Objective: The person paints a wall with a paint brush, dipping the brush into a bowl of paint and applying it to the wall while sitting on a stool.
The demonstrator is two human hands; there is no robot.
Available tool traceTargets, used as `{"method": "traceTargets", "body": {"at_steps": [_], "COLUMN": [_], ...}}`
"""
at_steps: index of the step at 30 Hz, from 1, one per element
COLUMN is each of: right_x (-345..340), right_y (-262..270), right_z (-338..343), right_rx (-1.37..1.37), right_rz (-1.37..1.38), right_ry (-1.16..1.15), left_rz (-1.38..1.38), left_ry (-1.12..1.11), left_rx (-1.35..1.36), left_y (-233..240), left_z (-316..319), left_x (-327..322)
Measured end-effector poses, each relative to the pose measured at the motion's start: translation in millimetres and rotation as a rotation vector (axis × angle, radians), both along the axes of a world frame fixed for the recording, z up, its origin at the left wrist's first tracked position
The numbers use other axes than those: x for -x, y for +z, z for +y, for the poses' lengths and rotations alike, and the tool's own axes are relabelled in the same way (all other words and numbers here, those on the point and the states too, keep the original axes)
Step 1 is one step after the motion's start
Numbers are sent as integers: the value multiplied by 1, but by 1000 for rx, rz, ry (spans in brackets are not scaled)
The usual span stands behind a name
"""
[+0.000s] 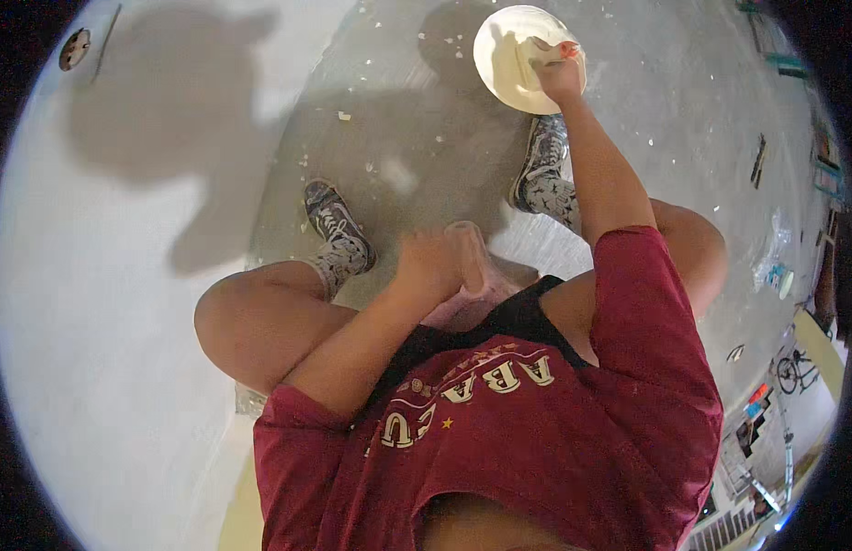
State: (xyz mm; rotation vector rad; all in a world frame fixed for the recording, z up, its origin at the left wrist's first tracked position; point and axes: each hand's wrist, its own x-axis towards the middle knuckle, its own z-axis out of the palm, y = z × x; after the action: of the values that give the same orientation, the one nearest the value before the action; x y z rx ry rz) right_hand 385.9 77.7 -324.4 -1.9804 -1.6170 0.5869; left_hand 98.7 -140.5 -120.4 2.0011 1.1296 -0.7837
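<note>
In the upper right part of the head view, a round cream-coloured bucket (498, 79) stands on the floor. My right hand (561, 77) reaches over its opening, gripping a tool with a red-orange handle (569, 49). What the tool's working end looks like is not clear against the pale inside of the bucket. My left hand (433, 265) is low between my bent knees, its fingers curled and blurred. Beside and beneath those fingers is a pale pinkish shape (491, 286); whether the hand holds it I cannot tell.
Small white flecks lie across the grey floor (398, 131). A pale wall (109, 330) is close on my left, with a round electrical box (74, 49) in it. To the right are a clear plastic bag (776, 248), a dark strip (759, 162) and a bicycle (794, 368).
</note>
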Motion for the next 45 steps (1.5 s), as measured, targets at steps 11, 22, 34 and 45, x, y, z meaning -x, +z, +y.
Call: {"method": "traceTargets", "body": {"at_steps": [11,22,34,45], "right_x": [2,45,33,39], "right_y": [40,79,42,73], "right_z": [-1,-55,-49,-72], "right_rx": [-58,-378,-440,-439], "right_rz": [3,218,345,332], "right_ry": [40,-112,-94,-181], "left_rz": [10,13,-35,-57], "left_ry": [-35,-129,-232,-250], "left_rx": [31,-210,-380,-438], "left_y": [10,6,19,45], "left_z": [4,-27,-42,-45], "left_x": [-9,-33,-44,-70]}}
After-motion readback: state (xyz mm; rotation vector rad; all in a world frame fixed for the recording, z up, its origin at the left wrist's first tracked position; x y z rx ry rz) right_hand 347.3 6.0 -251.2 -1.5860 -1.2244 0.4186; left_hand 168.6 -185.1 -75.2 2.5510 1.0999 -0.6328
